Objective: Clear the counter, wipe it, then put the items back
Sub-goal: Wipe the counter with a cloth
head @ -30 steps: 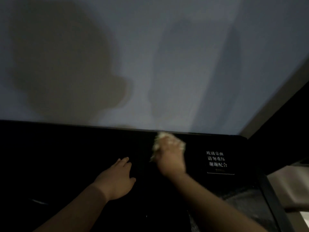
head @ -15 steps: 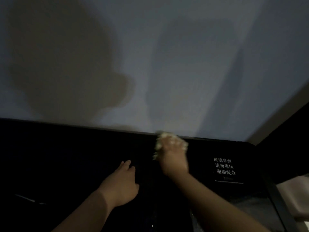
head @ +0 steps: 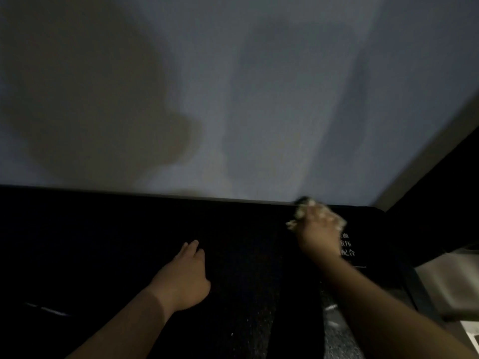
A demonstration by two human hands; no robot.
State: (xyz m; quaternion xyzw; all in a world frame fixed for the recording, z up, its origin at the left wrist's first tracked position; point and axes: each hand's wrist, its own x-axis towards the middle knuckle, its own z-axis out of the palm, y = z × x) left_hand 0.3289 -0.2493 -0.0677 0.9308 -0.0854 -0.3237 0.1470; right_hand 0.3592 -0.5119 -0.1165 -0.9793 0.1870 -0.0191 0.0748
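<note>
Gripping a crumpled pale cloth (head: pixel 302 212), the right hand (head: pixel 320 238) holds it on the dark table (head: pixel 129 242) at its far edge, close to the grey wall (head: pixel 259 86) and just beside a label (head: pixel 347 248) of white lettering. The left hand (head: pixel 185 279) lies flat on the table nearer the middle, its grip loose, holding nothing.

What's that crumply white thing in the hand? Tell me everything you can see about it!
It is a pale, crumpled cloth, bunched into a soft-looking wad. The right hand grips it, so only bits stick out past the fingers. It rests on the black counter near its far right corner, close by the wall. It is blurred, so its pattern cannot be told.
</note>
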